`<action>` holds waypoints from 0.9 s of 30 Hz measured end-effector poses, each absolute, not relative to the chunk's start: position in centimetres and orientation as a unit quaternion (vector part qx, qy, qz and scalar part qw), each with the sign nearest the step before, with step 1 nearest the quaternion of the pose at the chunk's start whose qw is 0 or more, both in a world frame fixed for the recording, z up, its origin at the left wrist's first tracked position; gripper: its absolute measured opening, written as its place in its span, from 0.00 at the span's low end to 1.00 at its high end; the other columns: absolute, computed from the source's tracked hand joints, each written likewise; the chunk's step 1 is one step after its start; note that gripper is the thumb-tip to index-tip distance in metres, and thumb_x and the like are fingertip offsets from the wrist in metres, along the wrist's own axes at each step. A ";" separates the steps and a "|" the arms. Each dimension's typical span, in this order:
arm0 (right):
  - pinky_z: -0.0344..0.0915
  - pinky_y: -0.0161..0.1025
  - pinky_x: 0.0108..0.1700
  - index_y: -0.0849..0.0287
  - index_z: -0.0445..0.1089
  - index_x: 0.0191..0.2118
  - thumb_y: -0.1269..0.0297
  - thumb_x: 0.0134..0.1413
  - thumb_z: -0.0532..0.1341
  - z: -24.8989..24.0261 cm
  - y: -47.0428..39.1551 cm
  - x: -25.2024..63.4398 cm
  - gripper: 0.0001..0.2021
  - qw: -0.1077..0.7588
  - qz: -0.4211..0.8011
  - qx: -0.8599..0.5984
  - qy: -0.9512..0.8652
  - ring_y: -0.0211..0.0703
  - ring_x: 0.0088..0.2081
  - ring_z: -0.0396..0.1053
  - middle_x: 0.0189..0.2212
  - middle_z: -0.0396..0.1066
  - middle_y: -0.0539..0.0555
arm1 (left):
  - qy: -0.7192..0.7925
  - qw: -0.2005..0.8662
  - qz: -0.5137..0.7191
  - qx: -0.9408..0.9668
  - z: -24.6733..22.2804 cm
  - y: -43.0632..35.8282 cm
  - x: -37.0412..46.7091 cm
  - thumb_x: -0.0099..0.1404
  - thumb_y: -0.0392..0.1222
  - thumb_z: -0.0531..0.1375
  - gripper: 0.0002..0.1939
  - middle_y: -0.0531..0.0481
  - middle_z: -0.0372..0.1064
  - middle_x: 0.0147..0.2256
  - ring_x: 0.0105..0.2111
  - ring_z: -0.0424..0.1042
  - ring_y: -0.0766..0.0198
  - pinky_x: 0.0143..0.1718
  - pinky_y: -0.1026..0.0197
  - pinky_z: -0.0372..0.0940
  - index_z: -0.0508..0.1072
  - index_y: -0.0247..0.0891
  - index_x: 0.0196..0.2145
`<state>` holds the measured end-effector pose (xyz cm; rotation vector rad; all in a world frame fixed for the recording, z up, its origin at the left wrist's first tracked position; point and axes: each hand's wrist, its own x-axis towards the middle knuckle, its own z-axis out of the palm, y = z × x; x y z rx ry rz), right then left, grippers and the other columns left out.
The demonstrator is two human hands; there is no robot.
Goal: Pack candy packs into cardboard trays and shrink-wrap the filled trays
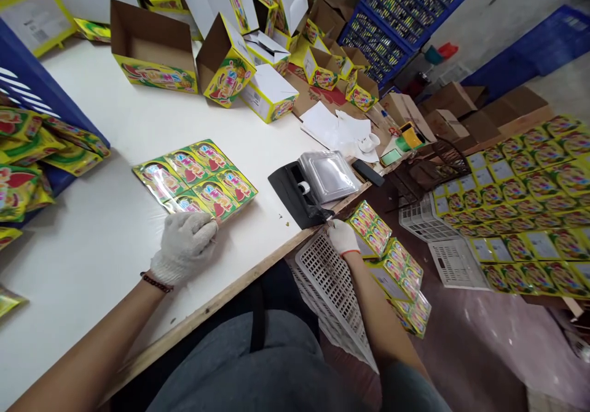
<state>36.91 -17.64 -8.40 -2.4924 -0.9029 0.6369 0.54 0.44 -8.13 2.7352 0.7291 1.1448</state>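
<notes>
A flat box with a printed yellow-green top [198,175] lies on the white table [115,129]. My left hand [184,246], in a white knit glove with its fingers curled, rests against the box's near edge; what its fingers hold, if anything, is hidden. To the right, my gloved right hand [343,237] is closed at the near end of a black tape dispenser [295,197], at the table's edge. Something small sits at its fingertips, too small to make out. Beside the dispenser stands a scale with a clear-covered plate [329,175].
Open printed cartons [154,61] crowd the back of the table. A blue crate [50,86] of yellow-green packets stands at the left. White plastic baskets [329,270] and stacked boxes [401,264] are below the table's wooden edge. Papers [332,126] lie beyond the scale.
</notes>
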 end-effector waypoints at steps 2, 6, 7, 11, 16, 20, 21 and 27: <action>0.57 0.39 0.34 0.54 0.59 0.15 0.60 0.43 0.61 -8.2 -18.0 36.1 0.13 0.173 0.256 -0.892 -0.330 0.45 0.29 0.64 0.16 0.62 0.53 | 0.214 -0.011 0.368 0.905 -8.0 0.2 0.4 0.56 0.32 0.57 0.06 0.48 0.74 0.31 0.31 0.70 0.57 0.32 0.55 0.57 0.72 0.41 0.26; 0.58 0.38 0.32 0.54 0.61 0.16 0.54 0.46 0.60 -6.5 -18.8 32.7 0.15 0.153 0.342 -0.840 -0.391 0.41 0.26 0.61 0.17 0.61 0.49 | 0.205 -0.050 0.380 0.900 -7.9 -0.4 0.4 0.56 0.31 0.57 0.06 0.48 0.74 0.31 0.31 0.69 0.58 0.33 0.56 0.57 0.71 0.40 0.26; 0.58 0.37 0.33 0.55 0.62 0.18 0.52 0.48 0.59 -6.0 -18.3 31.4 0.16 0.176 0.358 -0.819 -0.412 0.41 0.26 0.61 0.18 0.62 0.49 | 0.209 -0.049 0.385 0.897 -7.9 -0.6 0.4 0.56 0.31 0.57 0.06 0.48 0.74 0.31 0.31 0.68 0.59 0.33 0.56 0.56 0.71 0.39 0.26; 0.60 0.38 0.34 0.55 0.65 0.23 0.47 0.52 0.60 -4.2 -13.7 25.4 0.17 0.360 0.429 -0.689 -0.460 0.40 0.28 0.61 0.22 0.65 0.49 | 0.241 -0.061 0.391 0.886 -7.8 -1.5 0.4 0.57 0.31 0.58 0.06 0.48 0.73 0.31 0.31 0.67 0.60 0.33 0.56 0.56 0.70 0.39 0.25; 0.60 0.38 0.30 0.55 0.66 0.24 0.46 0.48 0.62 -4.6 -7.9 20.0 0.17 0.411 0.512 -0.608 -0.447 0.39 0.24 0.60 0.20 0.64 0.49 | 0.269 -0.059 0.393 0.878 -7.8 -2.3 0.5 0.61 0.30 0.58 0.06 0.48 0.73 0.32 0.32 0.67 0.61 0.35 0.57 0.58 0.70 0.38 0.28; 0.59 0.38 0.28 0.54 0.65 0.22 0.46 0.47 0.62 -5.7 -7.0 19.2 0.17 0.392 0.509 -0.622 -0.447 0.38 0.23 0.60 0.19 0.65 0.49 | 0.290 -0.052 0.374 0.879 -7.4 -2.5 0.5 0.57 0.30 0.58 0.06 0.45 0.73 0.33 0.34 0.67 0.58 0.35 0.55 0.58 0.72 0.37 0.32; 0.59 0.38 0.27 0.54 0.65 0.22 0.46 0.47 0.62 -5.9 -6.9 19.3 0.17 0.392 0.506 -0.625 -0.446 0.38 0.23 0.60 0.19 0.65 0.49 | 0.293 -0.054 0.352 0.887 -7.1 -2.6 0.5 0.56 0.30 0.58 0.09 0.45 0.73 0.33 0.34 0.67 0.57 0.34 0.55 0.57 0.73 0.37 0.35; 0.56 0.37 0.27 0.54 0.65 0.20 0.44 0.48 0.60 -8.0 -6.3 18.8 0.19 0.356 0.430 -0.685 -0.468 0.38 0.23 0.59 0.18 0.65 0.49 | 0.329 -0.030 0.242 0.912 -5.7 -2.5 1.6 0.63 0.44 0.60 0.08 0.45 0.70 0.31 0.32 0.65 0.56 0.31 0.54 0.52 0.76 0.38 0.34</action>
